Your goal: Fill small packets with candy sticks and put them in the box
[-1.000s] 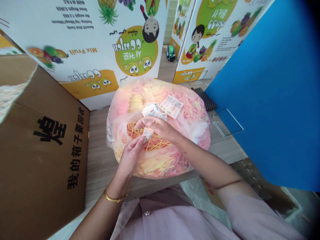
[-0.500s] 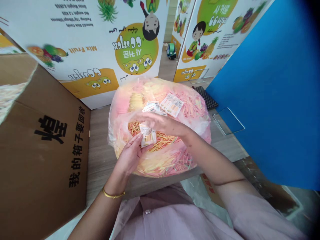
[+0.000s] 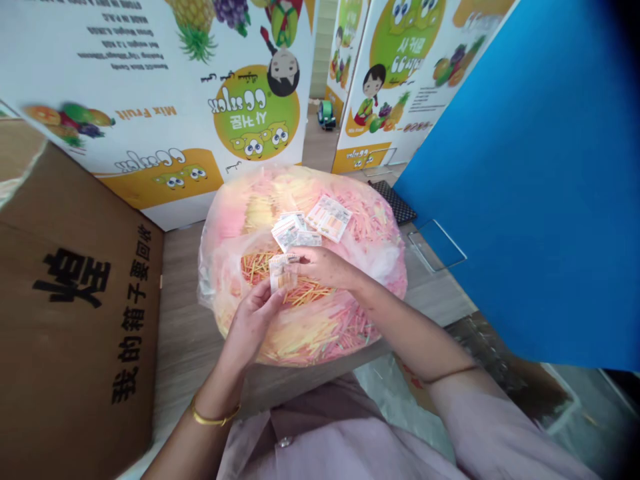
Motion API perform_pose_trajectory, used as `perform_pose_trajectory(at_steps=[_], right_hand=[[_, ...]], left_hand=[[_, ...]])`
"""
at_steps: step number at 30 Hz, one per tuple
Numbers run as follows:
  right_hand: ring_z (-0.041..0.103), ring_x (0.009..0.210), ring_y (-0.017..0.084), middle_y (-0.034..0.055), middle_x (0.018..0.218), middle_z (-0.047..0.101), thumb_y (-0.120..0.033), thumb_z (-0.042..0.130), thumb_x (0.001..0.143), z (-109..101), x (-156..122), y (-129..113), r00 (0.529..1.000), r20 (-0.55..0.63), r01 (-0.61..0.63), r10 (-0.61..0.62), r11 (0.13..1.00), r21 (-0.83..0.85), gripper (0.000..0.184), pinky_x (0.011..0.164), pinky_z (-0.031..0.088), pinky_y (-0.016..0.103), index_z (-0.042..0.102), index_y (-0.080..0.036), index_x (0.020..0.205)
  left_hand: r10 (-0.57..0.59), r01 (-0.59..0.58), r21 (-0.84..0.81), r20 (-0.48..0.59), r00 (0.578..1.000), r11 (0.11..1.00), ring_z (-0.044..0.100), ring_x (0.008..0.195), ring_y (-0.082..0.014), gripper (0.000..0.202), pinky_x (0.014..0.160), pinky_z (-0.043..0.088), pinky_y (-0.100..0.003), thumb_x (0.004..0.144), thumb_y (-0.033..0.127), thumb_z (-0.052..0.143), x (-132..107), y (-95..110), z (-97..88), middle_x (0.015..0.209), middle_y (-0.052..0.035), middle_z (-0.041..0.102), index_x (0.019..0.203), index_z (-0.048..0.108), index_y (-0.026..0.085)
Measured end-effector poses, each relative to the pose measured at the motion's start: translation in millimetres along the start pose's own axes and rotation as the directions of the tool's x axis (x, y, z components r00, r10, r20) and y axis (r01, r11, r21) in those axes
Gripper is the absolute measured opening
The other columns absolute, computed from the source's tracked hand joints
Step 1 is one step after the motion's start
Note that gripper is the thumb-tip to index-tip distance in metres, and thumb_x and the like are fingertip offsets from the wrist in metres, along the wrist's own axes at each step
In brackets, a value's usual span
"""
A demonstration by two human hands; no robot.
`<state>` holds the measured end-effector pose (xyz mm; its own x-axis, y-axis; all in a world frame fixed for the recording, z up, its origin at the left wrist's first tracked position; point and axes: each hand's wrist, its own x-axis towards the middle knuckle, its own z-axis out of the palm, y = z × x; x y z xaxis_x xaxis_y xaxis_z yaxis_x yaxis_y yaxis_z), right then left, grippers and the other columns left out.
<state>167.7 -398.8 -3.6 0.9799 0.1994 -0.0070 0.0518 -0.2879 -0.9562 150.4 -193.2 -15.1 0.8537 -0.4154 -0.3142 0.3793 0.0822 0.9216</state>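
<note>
A large clear plastic bag (image 3: 360,267) full of pink, yellow and orange candy sticks lies on the wooden table in front of me. My left hand (image 3: 253,320) and my right hand (image 3: 320,265) both pinch one small printed packet (image 3: 281,270) above the bag's open mouth. Several more small printed packets (image 3: 307,225) rest on top of the bag just beyond my hands.
A brown cardboard box (image 3: 75,307) with black characters stands at the left. White printed fruit-candy cartons (image 3: 160,100) rise behind the bag. A blue panel (image 3: 525,167) fills the right side. A dark mesh mat (image 3: 397,203) and a green tape roll (image 3: 327,113) lie farther back.
My left hand drew a small packet out from under my right hand and lifted it; both hands now pinch it. The view shifted slightly left and down.
</note>
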Motion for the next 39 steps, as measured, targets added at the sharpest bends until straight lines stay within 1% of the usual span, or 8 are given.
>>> perform_pose_trajectory(at_steps=[3,8,12,16,23,29,34,39], right_hand=[[0.065,0.094,0.016,0.0052,0.106,0.073,-0.034,0.065,0.091,-35.2,-4.8,5.8,0.969,-0.245,-0.020,0.035,0.998,0.064,0.024,0.085,0.051,0.029,0.070,-0.016,0.106],[0.066,0.087,0.019,0.0074,0.100,0.074,-0.028,0.063,0.089,-91.5,0.8,27.8,0.773,-0.619,-0.168,0.143,0.986,0.017,0.019,0.083,0.051,0.032,0.072,-0.014,0.099],[0.065,0.088,0.022,0.0076,0.093,0.071,-0.031,0.062,0.091,-95.3,11.0,49.1,0.688,-0.708,-0.398,0.162,0.900,-0.181,0.018,0.085,0.051,0.035,0.068,-0.015,0.092],[0.060,0.114,0.027,0.0159,0.119,0.065,-0.023,0.066,0.088,-80.1,9.3,45.2,0.595,-0.799,-0.491,-0.089,0.747,-0.449,0.022,0.101,0.047,0.039,0.064,-0.014,0.109],[0.066,0.094,0.028,0.0160,0.096,0.071,-0.043,0.052,0.102,-19.0,-9.4,21.4,0.876,-0.482,-0.428,0.012,0.479,-0.766,0.037,0.088,0.045,0.041,0.069,-0.012,0.090],[0.065,0.096,0.023,0.0099,0.101,0.072,-0.027,0.062,0.098,-5.7,-8.0,36.1,0.856,-0.515,-0.432,0.044,0.607,-0.667,0.015,0.086,0.044,0.033,0.069,-0.014,0.097],[0.059,0.097,0.025,0.0118,0.096,0.070,-0.028,0.047,0.105,-16.4,-15.2,24.5,0.874,-0.439,-0.244,-0.209,0.592,-0.768,0.030,0.090,0.041,0.037,0.071,-0.016,0.092],[0.058,0.085,0.017,0.0038,0.084,0.064,-0.031,0.051,0.103,2.3,-32.2,-1.7,0.936,-0.264,0.072,-0.234,0.859,-0.506,0.029,0.080,0.042,0.029,0.063,-0.018,0.080]], left_hand=[[-0.007,0.007,0.000,-0.044,0.999,1.000,0.065,0.126,-0.0272,0.057,0.103,0.056,-0.038,0.076,0.047,0.084,-2.4,-1.6,-2.4,0.143,-0.0087,0.066,0.128,0.070,0.027],[0.011,-0.011,-0.005,-0.049,0.999,1.000,0.067,0.123,-0.0253,0.050,0.110,0.052,-0.040,0.078,0.052,0.082,-2.9,-6.4,-4.6,0.132,-0.0099,0.073,0.117,0.075,0.022],[0.005,-0.006,-0.011,-0.067,0.998,1.000,0.069,0.120,-0.0245,0.052,0.109,0.053,-0.040,0.074,0.054,0.084,-2.2,-7.1,-3.9,0.126,-0.0088,0.075,0.115,0.076,0.022],[0.000,0.000,-0.009,-0.083,0.997,1.000,0.071,0.113,-0.0228,0.053,0.107,0.054,-0.039,0.073,0.055,0.084,-1.2,-8.4,-4.9,0.121,-0.0084,0.076,0.113,0.076,0.021],[0.029,-0.028,0.012,-0.077,0.997,1.000,0.071,0.113,-0.0224,0.050,0.106,0.054,-0.039,0.077,0.055,0.081,0.6,-13.3,-6.8,0.119,-0.0083,0.076,0.114,0.076,0.021],[0.025,-0.025,-0.004,-0.065,0.998,1.000,0.072,0.107,-0.0211,0.049,0.102,0.056,-0.038,0.077,0.053,0.081,-0.3,-12.8,-8.5,0.116,-0.0083,0.077,0.113,0.076,0.021],[0.109,-0.112,-0.017,-0.137,0.985,0.994,0.067,0.122,-0.0255,0.050,0.112,0.050,-0.045,0.080,0.050,0.079,-0.2,-10.0,-6.6,0.128,-0.0106,0.073,0.120,0.071,0.021],[0.251,-0.246,0.061,-0.088,0.964,0.967,0.046,0.149,-0.0255,0.073,0.123,0.038,-0.044,0.084,0.043,0.078,1.8,0.9,5.9,0.158,-0.0073,0.052,0.150,0.048,0.033]])
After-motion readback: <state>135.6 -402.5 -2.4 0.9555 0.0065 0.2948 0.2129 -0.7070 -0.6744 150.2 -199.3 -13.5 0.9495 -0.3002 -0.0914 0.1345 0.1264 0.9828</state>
